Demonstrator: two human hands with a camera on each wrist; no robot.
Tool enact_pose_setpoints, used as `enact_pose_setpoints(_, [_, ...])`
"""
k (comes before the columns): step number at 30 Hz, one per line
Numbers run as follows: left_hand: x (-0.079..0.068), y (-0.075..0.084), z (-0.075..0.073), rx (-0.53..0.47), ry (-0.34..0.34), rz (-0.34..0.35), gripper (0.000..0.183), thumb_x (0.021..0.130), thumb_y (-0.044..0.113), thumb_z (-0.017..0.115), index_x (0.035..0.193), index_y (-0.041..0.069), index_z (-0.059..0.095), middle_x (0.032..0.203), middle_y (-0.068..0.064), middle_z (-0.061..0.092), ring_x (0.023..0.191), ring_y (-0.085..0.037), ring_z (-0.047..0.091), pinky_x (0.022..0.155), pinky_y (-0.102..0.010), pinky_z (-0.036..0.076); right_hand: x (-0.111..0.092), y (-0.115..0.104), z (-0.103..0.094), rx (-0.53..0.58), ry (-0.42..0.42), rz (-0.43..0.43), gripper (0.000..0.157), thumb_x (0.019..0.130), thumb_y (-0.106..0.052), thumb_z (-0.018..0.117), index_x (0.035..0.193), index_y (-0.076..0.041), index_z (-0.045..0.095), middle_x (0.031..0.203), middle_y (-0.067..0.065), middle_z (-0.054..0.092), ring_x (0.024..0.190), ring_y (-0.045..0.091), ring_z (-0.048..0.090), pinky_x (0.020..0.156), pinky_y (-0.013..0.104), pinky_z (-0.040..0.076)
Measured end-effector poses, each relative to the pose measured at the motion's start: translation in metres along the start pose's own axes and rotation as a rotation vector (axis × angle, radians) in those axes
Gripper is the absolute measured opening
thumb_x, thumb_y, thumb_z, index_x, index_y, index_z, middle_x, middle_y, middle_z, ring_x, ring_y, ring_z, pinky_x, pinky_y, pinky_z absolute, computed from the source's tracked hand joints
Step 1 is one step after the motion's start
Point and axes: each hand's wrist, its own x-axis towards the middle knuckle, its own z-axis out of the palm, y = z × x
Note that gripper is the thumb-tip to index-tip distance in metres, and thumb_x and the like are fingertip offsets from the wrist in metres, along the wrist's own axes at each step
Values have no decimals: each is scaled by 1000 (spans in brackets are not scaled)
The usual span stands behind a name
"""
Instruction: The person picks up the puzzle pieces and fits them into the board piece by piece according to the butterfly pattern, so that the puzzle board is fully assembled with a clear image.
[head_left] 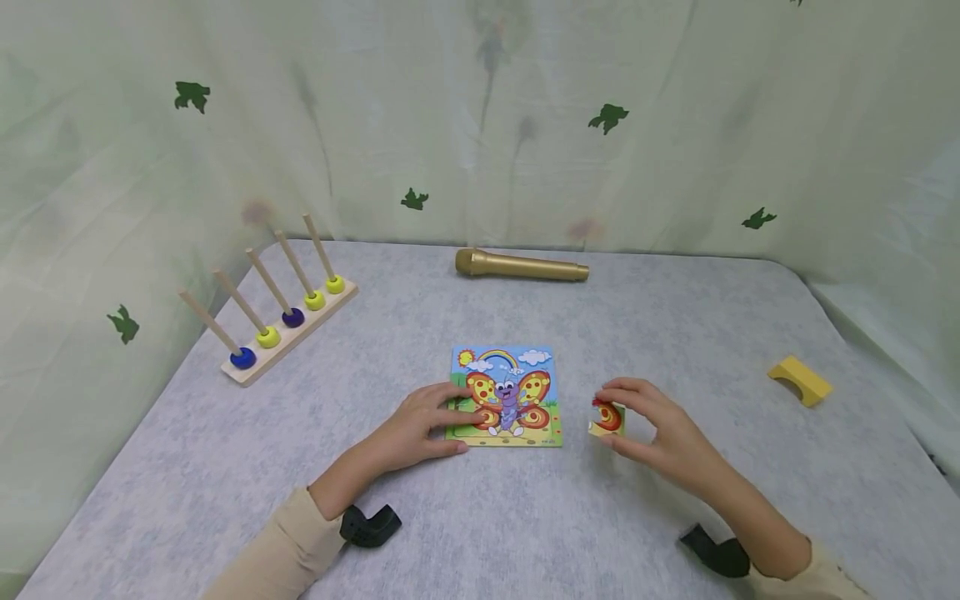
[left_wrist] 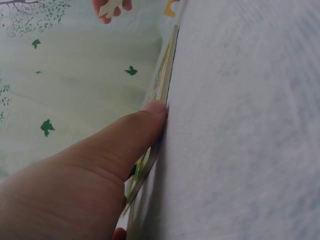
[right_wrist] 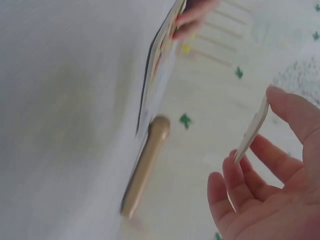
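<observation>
A square butterfly jigsaw puzzle (head_left: 517, 360) lies on the table in the head view, with a sun, a rainbow and clouds along its top. My left hand (head_left: 427, 427) rests on its left side, fingers stretched over the picture. In the left wrist view the thumb touches the edge of the puzzle's board (left_wrist: 171, 55). To the right of the board, my right hand (head_left: 663, 429) pinches a puzzle piece (head_left: 609, 419) showing a red and yellow swirl. Seen edge-on in the right wrist view, the thin piece (right_wrist: 252, 127) sits between thumb and fingertips, raised off the table.
Behind the puzzle lies a gold microphone (head_left: 521, 266). At the back left stands a wooden peg rack (head_left: 281, 342) with blue and yellow beads. A yellow arch block (head_left: 801, 380) lies at the right. A leaf-patterned curtain (head_left: 480, 150) hangs behind the table.
</observation>
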Motion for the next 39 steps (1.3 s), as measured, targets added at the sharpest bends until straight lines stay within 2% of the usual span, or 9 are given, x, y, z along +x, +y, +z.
enact_pose_setpoints(4, [0, 0, 0, -1, 16, 20, 40, 83, 41, 62, 120, 28, 60, 133, -4, 41, 125, -28, 30, 97, -52, 22, 19, -5, 21, 56, -52, -13, 46, 74, -15, 75, 116, -8, 58, 119, 0, 49, 107, 17, 47, 83, 39, 45])
enact_pose_setpoints(10, [0, 0, 0, -3, 9, 12, 41, 82, 41, 62, 120, 28, 59, 134, -4, 41, 125, -27, 30, 98, -52, 22, 35, -1, 46, 82, -147, 28, 46, 75, -19, 74, 116, -7, 59, 119, 5, 50, 112, 22, 45, 91, 42, 39])
enact_pose_setpoints(15, [1, 1, 0, 3, 11, 14, 40, 83, 42, 61, 120, 29, 60, 133, -3, 42, 125, -26, 30, 98, -51, 22, 40, 1, 59, 52, -212, 70, 45, 76, -22, 72, 117, -8, 58, 121, 7, 49, 114, 26, 42, 93, 44, 36])
enact_pose_setpoints(20, [1, 1, 0, 10, 17, 15, 39, 83, 42, 61, 120, 29, 60, 133, -3, 42, 125, -27, 30, 97, -51, 23, 45, 4, 70, -33, -243, 56, 44, 78, -27, 70, 116, -9, 59, 121, 7, 50, 115, 27, 41, 94, 44, 35])
enact_pose_setpoints(26, [2, 3, -1, 18, 3, 0, 40, 82, 41, 62, 120, 28, 60, 132, -5, 42, 125, -28, 30, 98, -51, 23, 48, 6, 75, -77, -242, 51, 42, 77, -28, 71, 114, -11, 61, 118, 4, 52, 113, 24, 43, 94, 42, 34])
enact_pose_setpoints(35, [4, 11, -5, 74, -35, -42, 38, 82, 39, 64, 118, 29, 61, 131, -4, 43, 124, -24, 30, 100, -48, 20, 49, 10, 73, -14, -256, 60, 41, 78, -28, 71, 114, -12, 61, 121, 4, 49, 114, 24, 41, 94, 43, 34])
enact_pose_setpoints(39, [9, 18, -6, 106, -27, -13, 36, 81, 37, 65, 114, 24, 63, 126, -6, 45, 119, -23, 34, 99, -46, 21, 49, 13, 71, 23, -267, 67, 40, 77, -25, 71, 114, -13, 62, 122, 4, 48, 115, 25, 39, 94, 45, 33])
